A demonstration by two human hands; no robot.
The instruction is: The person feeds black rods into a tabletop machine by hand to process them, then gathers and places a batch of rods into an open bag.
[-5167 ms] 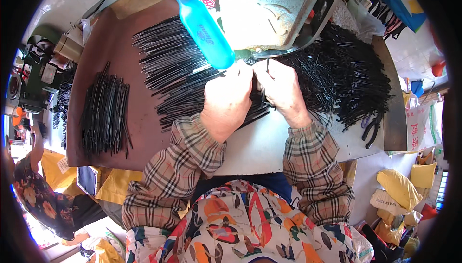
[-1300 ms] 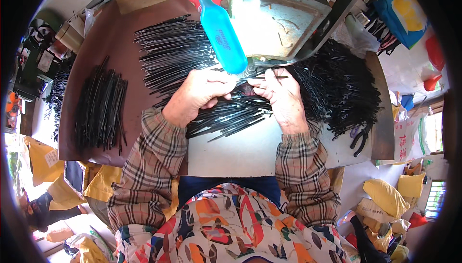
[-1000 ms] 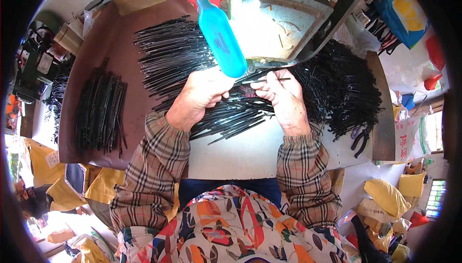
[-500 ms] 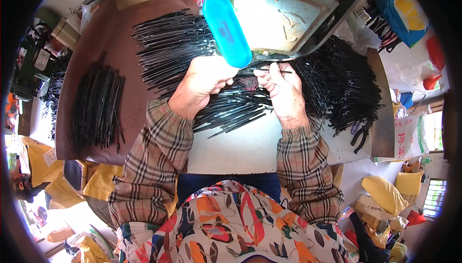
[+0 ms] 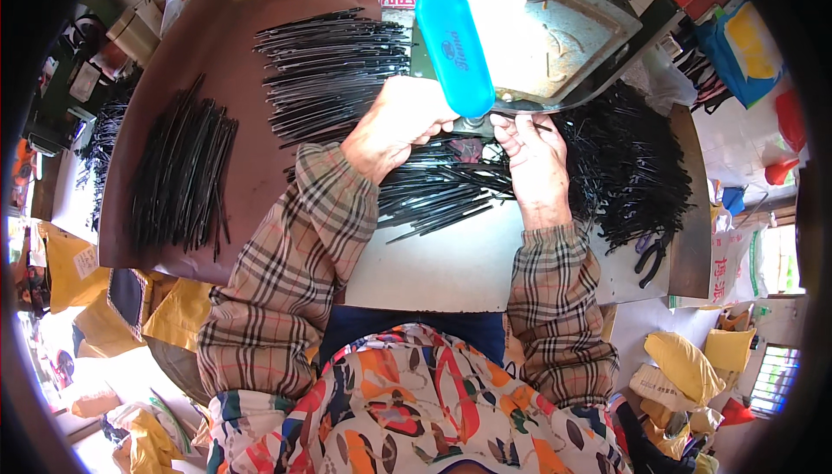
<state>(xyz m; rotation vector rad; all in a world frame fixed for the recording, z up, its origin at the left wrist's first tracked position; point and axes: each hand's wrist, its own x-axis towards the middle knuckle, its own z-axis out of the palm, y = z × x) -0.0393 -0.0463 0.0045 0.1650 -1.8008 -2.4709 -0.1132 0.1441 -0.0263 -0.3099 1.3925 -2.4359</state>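
My left hand [image 5: 392,130] is closed, its fingertips near the lower end of a blue paddle-shaped lamp [image 5: 456,51]. What it holds, if anything, is hidden. Thumb and fingers of my right hand [image 5: 539,166] pinch a thin black strip [image 5: 542,127] just below the edge of a metal machine head [image 5: 555,41]. Between and below both hands lies a pile of similar black strips [image 5: 438,195], with a small dark reddish piece [image 5: 468,149] at its far side. Checked sleeve covers reach to both wrists.
Thin black strips lie in a bundle [image 5: 184,171] at the left, a row [image 5: 329,75] at the back and a tangled heap [image 5: 628,162] at the right. Pliers [image 5: 650,262] rest near the right edge of the pale tabletop [image 5: 425,275]. Brown sheeting [image 5: 251,175] covers the left side.
The view has shifted, so the lamp, machine and hands appear farther right. My left hand has risen slightly in the picture. The right hand keeps its pinch on the strip beside the machine.
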